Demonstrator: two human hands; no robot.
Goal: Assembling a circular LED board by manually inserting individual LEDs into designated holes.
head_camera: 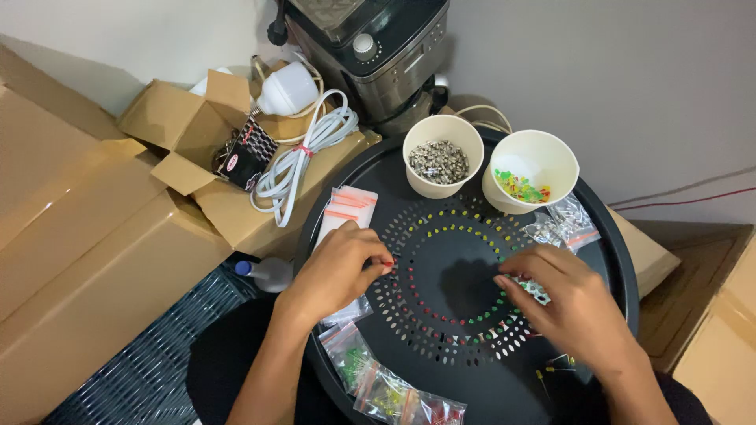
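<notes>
A round black perforated tray (606,236) lies in front of me, with small red, yellow and green LEDs (465,211) set in rings of its holes. My left hand (339,267) pinches a small red LED at the tray's left side, fingertips closed on it. My right hand (571,295) rests on the right side, fingers curled over several small pieces, partly hiding them. Two white paper cups stand at the far rim: the left cup (442,130) holds small metal parts and the right cup (532,151) holds mixed coloured LEDs.
Small zip bags lie on the tray at the far left (349,206), far right (571,222) and near edge (386,393). Cardboard boxes (94,236), a coiled white cable (303,153), a white bulb (287,88) and a dark appliance (378,47) stand behind.
</notes>
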